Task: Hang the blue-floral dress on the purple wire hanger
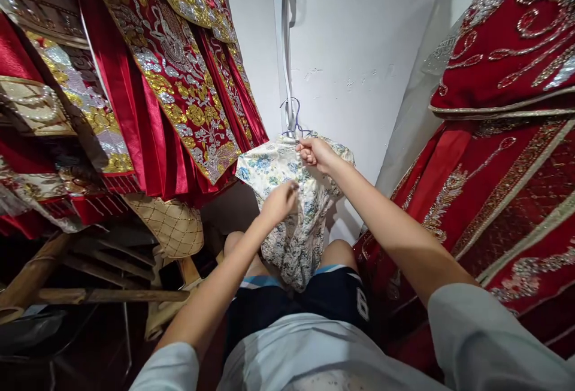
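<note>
A cream garment with blue and green flowers hangs in front of the wall from a dark purple wire hanger. Its lower part bunches together between the person's knees. My right hand is closed on the garment's front edge, just below the collar. Lower and to the left, my left hand pinches the front edge near the middle of the chest. The fingertips of my left hand are slightly blurred.
Red embroidered costumes hang at the left, and more red beaded clothing hangs at the right. Bamboo poles lie at the lower left, near a beige quilted piece. A white wall stands behind.
</note>
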Action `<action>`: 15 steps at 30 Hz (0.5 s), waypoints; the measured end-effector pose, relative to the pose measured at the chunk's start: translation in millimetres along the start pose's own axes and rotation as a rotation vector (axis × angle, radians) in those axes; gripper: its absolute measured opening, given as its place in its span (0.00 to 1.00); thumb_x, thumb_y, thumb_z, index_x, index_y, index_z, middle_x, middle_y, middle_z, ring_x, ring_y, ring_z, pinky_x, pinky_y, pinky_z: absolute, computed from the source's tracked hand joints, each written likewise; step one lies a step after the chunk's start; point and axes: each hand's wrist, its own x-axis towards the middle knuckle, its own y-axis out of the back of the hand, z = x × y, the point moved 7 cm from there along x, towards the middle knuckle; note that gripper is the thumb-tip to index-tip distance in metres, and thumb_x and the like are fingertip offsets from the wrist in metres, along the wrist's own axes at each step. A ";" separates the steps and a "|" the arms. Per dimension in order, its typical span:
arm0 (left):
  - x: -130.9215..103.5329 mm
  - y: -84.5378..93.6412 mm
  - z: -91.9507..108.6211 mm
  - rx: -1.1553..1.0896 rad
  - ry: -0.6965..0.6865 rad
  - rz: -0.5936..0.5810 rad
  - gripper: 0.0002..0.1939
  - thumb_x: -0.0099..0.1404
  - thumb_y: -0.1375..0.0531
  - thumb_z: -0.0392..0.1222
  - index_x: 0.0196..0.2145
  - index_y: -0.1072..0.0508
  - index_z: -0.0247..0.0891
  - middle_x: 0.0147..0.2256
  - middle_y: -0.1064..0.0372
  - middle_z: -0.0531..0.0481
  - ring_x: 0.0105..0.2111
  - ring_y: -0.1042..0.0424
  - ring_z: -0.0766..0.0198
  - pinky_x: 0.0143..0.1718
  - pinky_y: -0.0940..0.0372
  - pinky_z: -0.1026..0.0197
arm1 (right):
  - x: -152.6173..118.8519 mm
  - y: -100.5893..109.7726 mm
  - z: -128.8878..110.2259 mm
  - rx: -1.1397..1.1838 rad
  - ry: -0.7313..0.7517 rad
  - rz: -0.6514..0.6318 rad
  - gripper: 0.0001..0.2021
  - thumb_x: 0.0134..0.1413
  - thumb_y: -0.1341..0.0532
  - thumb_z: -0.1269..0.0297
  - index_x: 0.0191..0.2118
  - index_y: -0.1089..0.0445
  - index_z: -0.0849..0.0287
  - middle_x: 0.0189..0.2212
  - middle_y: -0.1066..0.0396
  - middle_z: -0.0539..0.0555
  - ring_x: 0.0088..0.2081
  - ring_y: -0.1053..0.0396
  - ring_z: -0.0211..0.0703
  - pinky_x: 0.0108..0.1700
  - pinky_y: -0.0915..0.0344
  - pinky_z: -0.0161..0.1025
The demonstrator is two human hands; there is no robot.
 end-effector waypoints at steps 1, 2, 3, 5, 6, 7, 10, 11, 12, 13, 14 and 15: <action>13.6 24.2 8.5 -0.098 -0.055 0.159 0.16 0.65 0.44 0.36 0.50 0.28 0.40 0.32 0.28 0.47 0.31 0.32 0.57 0.40 0.38 0.56 | -4.2 -0.7 0.6 -0.034 0.035 -0.004 0.16 0.68 0.48 0.64 0.27 0.37 0.61 0.11 0.44 0.44 0.10 0.56 0.27 0.13 0.60 0.27; 26.3 44.7 16.8 -0.160 -0.104 0.275 0.19 0.65 0.44 0.36 0.54 0.30 0.41 0.30 0.30 0.49 0.31 0.33 0.58 0.42 0.38 0.56 | -7.5 -1.4 0.4 -0.069 0.067 -0.011 0.17 0.68 0.47 0.63 0.26 0.36 0.61 0.11 0.42 0.46 0.11 0.54 0.27 0.13 0.59 0.27; 39.0 58.3 26.2 -0.194 -0.157 0.313 0.19 0.65 0.44 0.36 0.53 0.29 0.40 0.29 0.31 0.50 0.30 0.33 0.59 0.43 0.39 0.57 | -9.7 -2.0 -0.7 -0.101 0.099 -0.023 0.17 0.68 0.46 0.63 0.26 0.36 0.62 0.12 0.40 0.47 0.11 0.51 0.28 0.13 0.57 0.27; 61.4 72.0 45.0 -0.183 -0.241 0.286 0.12 0.64 0.42 0.34 0.44 0.24 0.38 0.29 0.31 0.50 0.32 0.33 0.60 0.44 0.40 0.59 | -10.9 -3.5 -3.3 -0.137 0.164 -0.060 0.18 0.67 0.45 0.63 0.24 0.35 0.62 0.11 0.41 0.47 0.12 0.50 0.28 0.14 0.56 0.27; 69.5 74.7 53.0 -0.157 -0.266 0.261 0.08 0.63 0.41 0.34 0.38 0.23 0.37 0.28 0.31 0.50 0.32 0.34 0.60 0.43 0.41 0.59 | -10.2 -3.8 -3.6 -0.130 0.198 -0.083 0.19 0.66 0.44 0.63 0.23 0.36 0.62 0.11 0.43 0.46 0.12 0.51 0.28 0.14 0.55 0.27; 75.1 76.0 59.5 -0.130 -0.279 0.242 0.05 0.63 0.40 0.34 0.34 0.24 0.36 0.28 0.30 0.50 0.32 0.34 0.60 0.42 0.41 0.60 | -8.9 -3.3 -2.3 -0.112 0.232 -0.100 0.20 0.66 0.44 0.62 0.22 0.37 0.61 0.11 0.45 0.45 0.13 0.52 0.28 0.14 0.55 0.27; 80.0 86.0 67.1 -0.118 -0.278 0.288 0.05 0.65 0.41 0.36 0.31 0.26 0.36 0.29 0.30 0.50 0.32 0.34 0.61 0.40 0.41 0.60 | -3.6 4.3 20.5 -0.056 0.266 -0.089 0.21 0.63 0.40 0.57 0.20 0.38 0.59 0.11 0.49 0.43 0.14 0.55 0.28 0.16 0.57 0.28; 79.2 94.8 63.7 -0.138 -0.264 0.351 0.05 0.66 0.41 0.37 0.32 0.26 0.36 0.30 0.30 0.50 0.33 0.33 0.61 0.41 0.41 0.61 | -2.3 7.6 35.2 -0.050 0.238 -0.073 0.21 0.62 0.38 0.57 0.20 0.38 0.59 0.12 0.49 0.43 0.14 0.55 0.28 0.16 0.58 0.28; 77.7 107.0 56.0 -0.166 -0.238 0.439 0.06 0.67 0.42 0.37 0.33 0.27 0.37 0.31 0.29 0.50 0.35 0.33 0.62 0.41 0.41 0.61 | -1.9 10.7 52.4 -0.049 0.192 -0.057 0.21 0.60 0.37 0.56 0.19 0.38 0.59 0.11 0.50 0.43 0.14 0.56 0.28 0.16 0.59 0.29; 75.6 121.4 43.4 -0.201 -0.194 0.542 0.05 0.68 0.42 0.37 0.34 0.28 0.37 0.33 0.29 0.51 0.36 0.33 0.63 0.43 0.41 0.61 | -2.6 12.5 69.5 -0.047 0.149 -0.054 0.21 0.58 0.36 0.56 0.18 0.38 0.59 0.11 0.50 0.43 0.14 0.56 0.28 0.16 0.59 0.29; 72.9 136.0 26.7 -0.238 -0.134 0.647 0.05 0.68 0.43 0.37 0.34 0.29 0.37 0.34 0.30 0.51 0.38 0.34 0.64 0.45 0.41 0.61 | -4.4 13.5 84.8 -0.043 0.122 -0.056 0.21 0.57 0.36 0.56 0.17 0.39 0.59 0.10 0.51 0.43 0.13 0.57 0.28 0.16 0.60 0.30; 69.9 148.8 7.1 -0.274 -0.067 0.735 0.05 0.69 0.44 0.37 0.34 0.30 0.37 0.35 0.31 0.52 0.39 0.35 0.65 0.46 0.41 0.61 | -6.9 13.7 97.8 -0.036 0.106 -0.061 0.22 0.55 0.35 0.55 0.16 0.39 0.58 0.10 0.53 0.42 0.13 0.58 0.28 0.16 0.61 0.30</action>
